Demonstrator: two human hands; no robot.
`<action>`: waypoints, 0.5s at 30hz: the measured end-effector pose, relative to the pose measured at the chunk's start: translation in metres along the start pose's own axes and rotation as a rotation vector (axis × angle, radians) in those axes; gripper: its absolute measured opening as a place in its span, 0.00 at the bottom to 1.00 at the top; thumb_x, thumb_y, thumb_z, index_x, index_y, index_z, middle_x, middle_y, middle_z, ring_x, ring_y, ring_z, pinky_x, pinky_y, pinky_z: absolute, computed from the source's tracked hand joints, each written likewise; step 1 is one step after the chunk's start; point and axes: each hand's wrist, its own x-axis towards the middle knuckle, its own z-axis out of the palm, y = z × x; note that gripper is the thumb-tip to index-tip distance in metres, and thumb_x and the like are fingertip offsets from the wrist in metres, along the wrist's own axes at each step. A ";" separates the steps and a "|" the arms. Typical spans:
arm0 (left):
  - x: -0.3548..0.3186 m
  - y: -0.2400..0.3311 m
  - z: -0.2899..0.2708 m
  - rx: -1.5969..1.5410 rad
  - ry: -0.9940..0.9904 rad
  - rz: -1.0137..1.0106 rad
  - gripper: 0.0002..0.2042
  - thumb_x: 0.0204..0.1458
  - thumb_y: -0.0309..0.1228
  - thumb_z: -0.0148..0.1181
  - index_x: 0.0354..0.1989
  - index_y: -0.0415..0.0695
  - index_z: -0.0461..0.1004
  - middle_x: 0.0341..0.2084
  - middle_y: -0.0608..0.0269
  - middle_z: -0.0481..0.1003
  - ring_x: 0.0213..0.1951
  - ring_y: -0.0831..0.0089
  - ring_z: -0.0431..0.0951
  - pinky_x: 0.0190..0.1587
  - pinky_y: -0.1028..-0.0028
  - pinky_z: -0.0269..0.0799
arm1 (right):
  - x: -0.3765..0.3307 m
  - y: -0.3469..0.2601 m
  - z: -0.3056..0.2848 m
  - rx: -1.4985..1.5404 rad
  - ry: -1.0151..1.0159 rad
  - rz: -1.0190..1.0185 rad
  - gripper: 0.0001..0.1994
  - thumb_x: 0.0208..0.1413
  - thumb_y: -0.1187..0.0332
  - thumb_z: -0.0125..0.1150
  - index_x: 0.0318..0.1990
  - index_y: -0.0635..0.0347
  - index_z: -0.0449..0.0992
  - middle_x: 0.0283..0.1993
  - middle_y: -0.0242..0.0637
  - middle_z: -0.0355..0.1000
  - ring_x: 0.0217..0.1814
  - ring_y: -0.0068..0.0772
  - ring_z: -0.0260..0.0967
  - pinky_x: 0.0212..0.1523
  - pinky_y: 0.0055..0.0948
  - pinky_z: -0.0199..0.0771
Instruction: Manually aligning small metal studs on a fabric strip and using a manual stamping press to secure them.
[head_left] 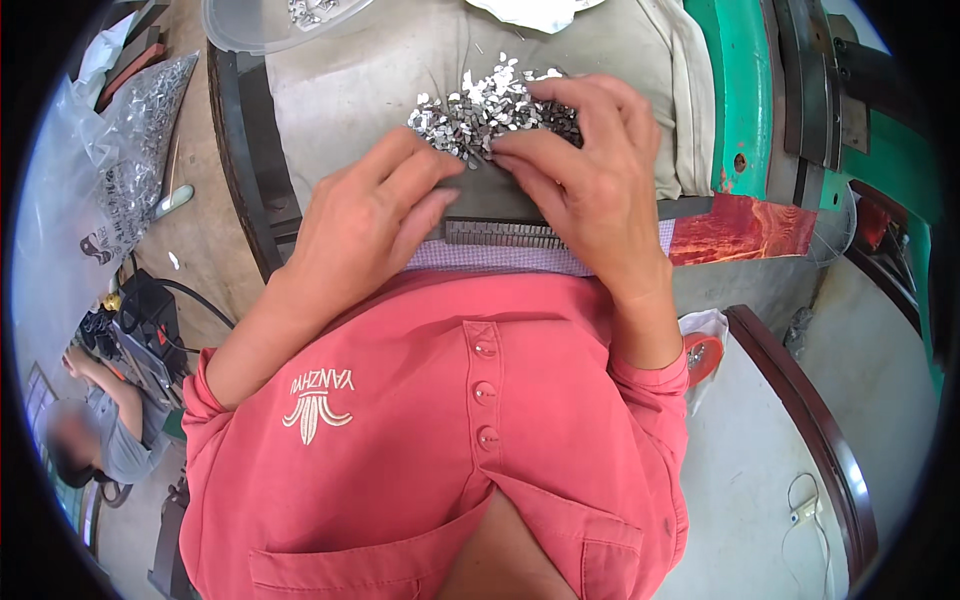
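A loose heap of small, flat silvery metal pieces (490, 105) lies on the grey-green cloth in front of me. My left hand (372, 200) rests at the heap's near left edge, fingers bent and the thumb apart from the index finger; I see nothing held in it. On the right side of the heap is my right hand (608, 175). Its thumb and index fingertips come together at the near edge of the pieces, and another finger reaches over the top. What sits between those tips is too small to make out. A dark slotted metal strip (505, 233) lies nearer to me, between my wrists.
A clear plastic tub (270, 35) with some pieces stands far left, and a white bag (540, 12) lies at the far edge. Green machine framing (740, 100) borders the right. Below right is an orange container (703, 357). A person (125, 430) sits at lower left.
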 end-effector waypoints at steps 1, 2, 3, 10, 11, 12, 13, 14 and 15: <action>0.002 0.000 0.001 -0.002 0.005 -0.002 0.11 0.51 0.23 0.66 0.42 0.41 0.76 0.36 0.57 0.75 0.30 0.61 0.78 0.33 0.68 0.74 | -0.001 -0.001 -0.001 -0.040 -0.009 0.012 0.10 0.41 0.68 0.73 0.34 0.47 0.83 0.50 0.33 0.72 0.58 0.45 0.63 0.55 0.44 0.62; 0.003 0.001 0.002 0.032 -0.011 -0.017 0.10 0.51 0.24 0.65 0.42 0.42 0.77 0.35 0.58 0.74 0.30 0.60 0.78 0.32 0.67 0.74 | -0.001 0.000 -0.006 -0.095 0.015 0.033 0.09 0.42 0.69 0.73 0.33 0.48 0.83 0.50 0.33 0.72 0.58 0.46 0.63 0.56 0.43 0.61; 0.005 0.002 0.002 0.065 -0.028 -0.032 0.09 0.52 0.24 0.64 0.42 0.43 0.77 0.34 0.59 0.74 0.30 0.59 0.78 0.32 0.65 0.74 | -0.003 0.002 -0.010 -0.110 0.026 0.051 0.09 0.42 0.70 0.73 0.33 0.48 0.83 0.51 0.33 0.72 0.58 0.46 0.63 0.56 0.43 0.61; 0.015 0.002 0.009 0.148 -0.025 0.018 0.07 0.53 0.27 0.64 0.39 0.45 0.76 0.32 0.61 0.73 0.29 0.56 0.78 0.31 0.62 0.73 | -0.014 -0.005 -0.019 -0.036 0.049 0.074 0.11 0.40 0.74 0.74 0.34 0.52 0.83 0.50 0.37 0.73 0.54 0.46 0.65 0.55 0.40 0.63; 0.016 0.002 0.009 0.131 -0.027 0.017 0.06 0.53 0.27 0.64 0.38 0.44 0.75 0.32 0.61 0.73 0.29 0.55 0.78 0.30 0.61 0.73 | -0.014 -0.008 -0.016 -0.016 0.052 0.067 0.11 0.40 0.74 0.74 0.34 0.52 0.83 0.49 0.36 0.73 0.54 0.46 0.65 0.55 0.40 0.63; 0.017 0.002 0.008 0.115 -0.030 0.020 0.06 0.53 0.28 0.64 0.38 0.44 0.75 0.32 0.61 0.73 0.29 0.55 0.78 0.30 0.61 0.73 | -0.013 -0.009 -0.012 0.009 0.058 0.059 0.11 0.40 0.73 0.74 0.34 0.52 0.83 0.49 0.36 0.73 0.55 0.46 0.65 0.55 0.41 0.63; 0.016 0.003 0.007 0.114 -0.030 0.020 0.06 0.53 0.28 0.64 0.38 0.44 0.75 0.32 0.61 0.73 0.29 0.55 0.78 0.30 0.61 0.73 | -0.012 -0.011 -0.006 0.017 0.060 0.056 0.11 0.40 0.73 0.74 0.35 0.52 0.83 0.50 0.36 0.73 0.56 0.46 0.65 0.55 0.41 0.63; 0.014 0.003 0.005 0.117 -0.025 0.016 0.06 0.53 0.27 0.64 0.38 0.44 0.75 0.32 0.61 0.73 0.29 0.55 0.77 0.30 0.61 0.73 | -0.011 -0.014 -0.001 0.025 0.062 0.053 0.11 0.40 0.72 0.73 0.35 0.52 0.83 0.50 0.35 0.72 0.56 0.46 0.65 0.55 0.42 0.63; 0.012 0.004 0.004 0.120 -0.021 0.012 0.06 0.53 0.27 0.64 0.37 0.44 0.75 0.32 0.60 0.73 0.29 0.54 0.77 0.30 0.61 0.73 | -0.009 -0.015 0.003 0.021 0.041 0.051 0.10 0.41 0.71 0.72 0.35 0.52 0.82 0.51 0.35 0.72 0.57 0.46 0.65 0.55 0.43 0.63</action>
